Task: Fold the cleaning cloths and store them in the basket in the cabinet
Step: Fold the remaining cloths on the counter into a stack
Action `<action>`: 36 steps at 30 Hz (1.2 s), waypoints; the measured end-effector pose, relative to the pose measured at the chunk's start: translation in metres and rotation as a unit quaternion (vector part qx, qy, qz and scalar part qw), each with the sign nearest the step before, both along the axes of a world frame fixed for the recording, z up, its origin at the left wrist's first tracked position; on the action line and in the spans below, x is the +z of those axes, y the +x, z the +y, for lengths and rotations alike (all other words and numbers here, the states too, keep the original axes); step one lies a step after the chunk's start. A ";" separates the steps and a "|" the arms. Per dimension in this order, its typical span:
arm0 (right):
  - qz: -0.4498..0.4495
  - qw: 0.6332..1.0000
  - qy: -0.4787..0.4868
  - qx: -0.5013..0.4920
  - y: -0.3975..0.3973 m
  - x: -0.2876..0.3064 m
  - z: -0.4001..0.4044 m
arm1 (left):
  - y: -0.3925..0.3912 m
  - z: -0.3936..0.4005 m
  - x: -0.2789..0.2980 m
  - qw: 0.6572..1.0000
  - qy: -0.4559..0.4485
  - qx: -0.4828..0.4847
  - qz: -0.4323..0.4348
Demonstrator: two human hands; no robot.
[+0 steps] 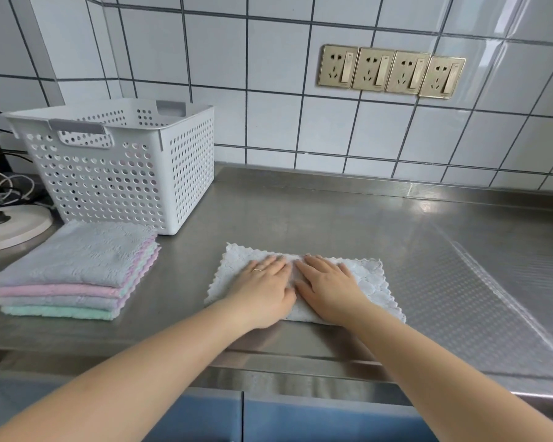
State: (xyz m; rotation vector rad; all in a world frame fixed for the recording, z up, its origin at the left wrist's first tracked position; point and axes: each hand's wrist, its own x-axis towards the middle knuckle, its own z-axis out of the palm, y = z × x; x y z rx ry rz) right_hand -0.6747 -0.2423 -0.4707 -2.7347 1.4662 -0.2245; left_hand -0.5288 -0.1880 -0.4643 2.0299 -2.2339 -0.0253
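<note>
A pale grey-white cleaning cloth (369, 275) with scalloped edges lies flat on the steel counter in front of me. My left hand (262, 290) and my right hand (329, 288) rest side by side on its middle, palms down, fingers spread flat on the fabric. To the left lies a stack of folded cloths (77, 269): grey on top, then pink, grey and mint green. Behind the stack a white perforated plastic basket (128, 173) with grey handles stands on the counter; nothing shows above its rim.
The steel counter (300, 212) runs to a tiled wall with a row of gold sockets (391, 71). A textured clear mat (492, 298) covers the counter's right part. Cables and a white round appliance base (10, 224) sit at far left. Blue cabinet doors (268, 416) are below.
</note>
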 end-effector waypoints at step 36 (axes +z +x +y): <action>0.028 0.996 0.018 0.086 -0.013 0.028 -0.014 | -0.005 0.045 0.016 0.963 -0.156 -0.186 -0.114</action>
